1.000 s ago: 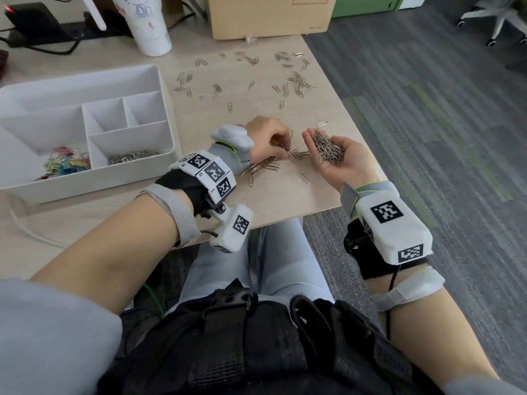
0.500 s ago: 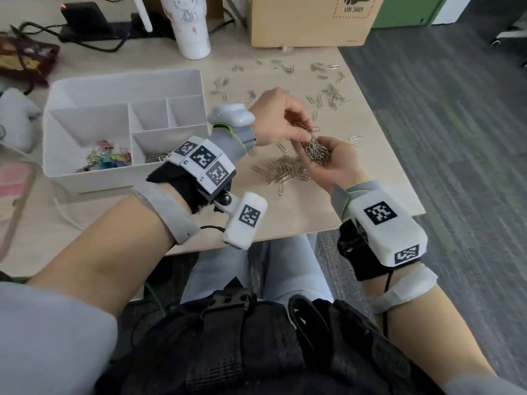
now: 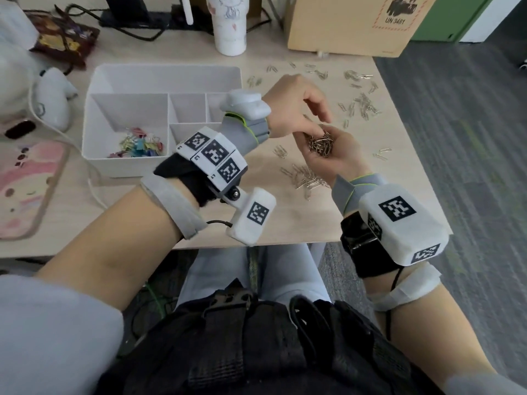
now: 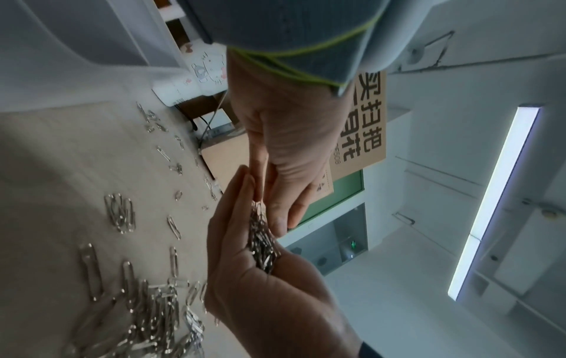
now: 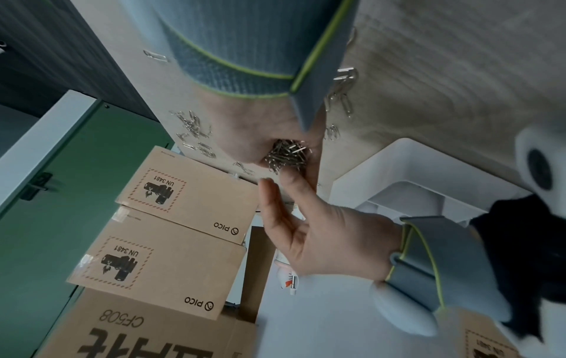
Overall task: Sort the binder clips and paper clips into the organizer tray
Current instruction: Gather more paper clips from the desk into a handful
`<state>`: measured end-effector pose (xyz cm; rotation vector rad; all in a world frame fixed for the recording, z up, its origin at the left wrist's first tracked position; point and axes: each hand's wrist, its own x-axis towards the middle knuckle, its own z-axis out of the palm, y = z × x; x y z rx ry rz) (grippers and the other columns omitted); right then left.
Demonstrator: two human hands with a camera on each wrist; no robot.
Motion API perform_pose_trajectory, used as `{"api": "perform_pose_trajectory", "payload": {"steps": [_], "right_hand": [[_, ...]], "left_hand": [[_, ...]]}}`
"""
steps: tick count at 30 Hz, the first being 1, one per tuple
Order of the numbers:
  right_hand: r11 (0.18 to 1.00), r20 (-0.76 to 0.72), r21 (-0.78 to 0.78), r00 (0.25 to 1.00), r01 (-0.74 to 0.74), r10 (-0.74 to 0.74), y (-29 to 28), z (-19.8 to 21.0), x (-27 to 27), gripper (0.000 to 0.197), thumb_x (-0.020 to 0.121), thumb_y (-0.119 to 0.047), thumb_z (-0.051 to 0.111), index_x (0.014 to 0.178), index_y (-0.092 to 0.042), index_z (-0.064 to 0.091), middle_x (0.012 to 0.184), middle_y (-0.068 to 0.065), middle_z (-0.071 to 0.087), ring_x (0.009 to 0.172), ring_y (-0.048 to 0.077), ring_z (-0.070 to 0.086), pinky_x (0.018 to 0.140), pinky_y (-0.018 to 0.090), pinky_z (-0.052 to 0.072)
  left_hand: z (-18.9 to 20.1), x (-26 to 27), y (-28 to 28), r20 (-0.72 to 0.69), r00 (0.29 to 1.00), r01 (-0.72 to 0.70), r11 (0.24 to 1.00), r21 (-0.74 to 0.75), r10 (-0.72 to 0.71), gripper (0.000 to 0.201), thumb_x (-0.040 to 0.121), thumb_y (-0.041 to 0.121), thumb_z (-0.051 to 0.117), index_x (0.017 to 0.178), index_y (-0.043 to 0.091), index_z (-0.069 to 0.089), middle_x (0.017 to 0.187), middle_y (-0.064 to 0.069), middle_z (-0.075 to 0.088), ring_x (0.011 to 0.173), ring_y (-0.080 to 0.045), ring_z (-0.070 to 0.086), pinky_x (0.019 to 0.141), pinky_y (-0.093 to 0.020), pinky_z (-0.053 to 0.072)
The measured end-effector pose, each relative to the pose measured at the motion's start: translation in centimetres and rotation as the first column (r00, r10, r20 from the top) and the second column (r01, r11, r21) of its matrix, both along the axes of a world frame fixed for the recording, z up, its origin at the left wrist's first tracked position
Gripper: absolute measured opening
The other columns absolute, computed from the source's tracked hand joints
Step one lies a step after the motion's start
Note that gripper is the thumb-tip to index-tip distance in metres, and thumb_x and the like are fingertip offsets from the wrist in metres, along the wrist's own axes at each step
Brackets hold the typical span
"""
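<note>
My right hand point(image 3: 338, 156) is cupped palm up above the table, its fingers curled round a heap of silver paper clips point(image 3: 320, 143). My left hand point(image 3: 320, 124) reaches down from the left with loosely straight fingertips touching the heap point(image 5: 286, 155); I see no clip pinched between them. The left wrist view shows the heap point(image 4: 262, 242) lying in the right palm point(image 4: 269, 302). More paper clips lie in a pile point(image 3: 305, 179) under the hands and scattered point(image 3: 362, 105) further back. The white organizer tray point(image 3: 119, 166) stands to the left, with coloured binder clips point(image 3: 142, 144) in its front left compartment.
A white tumbler point(image 3: 229, 24) and a cardboard box point(image 3: 356, 24) stand at the back of the table. To the left of the tray are a white device point(image 3: 54, 98), a cable and a pink mat point(image 3: 25, 189). The table's right edge runs close to the scattered clips.
My left hand came up from the pile on the table to the heap in my right palm. My right hand lifted and moved slightly left; my head turned left.
</note>
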<state>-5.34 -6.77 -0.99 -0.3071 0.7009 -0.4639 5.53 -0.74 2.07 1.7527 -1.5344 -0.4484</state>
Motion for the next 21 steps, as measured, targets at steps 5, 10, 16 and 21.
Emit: {"api": "perform_pose_trajectory", "payload": {"steps": [5, 10, 16, 21], "right_hand": [[0.985, 0.077, 0.152, 0.995, -0.076, 0.065, 1.6, 0.8, 1.0, 0.028, 0.09, 0.0, 0.035, 0.088, 0.017, 0.058, 0.08, 0.033, 0.063, 0.073, 0.046, 0.063, 0.073, 0.05, 0.054], [0.967, 0.141, 0.181, 0.977, -0.182, 0.157, 5.0, 2.0, 2.5, 0.035, 0.098, -0.006, 0.028, 0.093, 0.017, 0.055, 0.082, 0.033, 0.061, 0.106, 0.04, 0.056, 0.106, 0.043, 0.039], [0.938, 0.171, 0.164, 0.945, -0.306, 0.279, 7.6, 2.0, 3.9, 0.035, 0.098, -0.006, 0.027, 0.098, 0.018, 0.052, 0.09, 0.036, 0.058, 0.129, 0.039, 0.044, 0.108, 0.042, 0.037], [0.925, 0.059, 0.105, 0.93, -0.366, 0.362, 9.4, 2.2, 6.0, 0.032, 0.098, -0.004, 0.029, 0.117, 0.017, 0.044, 0.128, 0.032, 0.048, 0.132, 0.041, 0.04, 0.11, 0.042, 0.034]], "left_hand": [[-0.4, 2.5, 3.2, -0.166, 0.969, -0.21, 0.968, -0.141, 0.186, 0.019, 0.067, 0.011, 0.074, 0.086, 0.013, 0.071, 0.073, 0.01, 0.065, 0.066, 0.009, 0.058, 0.068, -0.006, 0.045], [-1.8, 5.6, 7.6, -0.264, 0.881, -0.441, 0.883, -0.159, 0.392, 0.02, 0.069, 0.016, 0.071, 0.089, 0.014, 0.071, 0.074, 0.012, 0.064, 0.065, 0.008, 0.058, 0.072, -0.011, 0.047], [-2.9, 7.3, 10.4, -0.271, 0.792, -0.599, 0.783, -0.169, 0.547, 0.019, 0.072, 0.021, 0.068, 0.088, 0.012, 0.071, 0.072, 0.019, 0.061, 0.065, 0.013, 0.055, 0.068, -0.005, 0.042], [-3.6, 8.4, 12.5, -0.274, 0.738, -0.67, 0.72, -0.181, 0.617, 0.014, 0.077, 0.014, 0.064, 0.088, 0.01, 0.071, 0.073, 0.018, 0.06, 0.064, 0.015, 0.054, 0.065, -0.004, 0.041]]}}
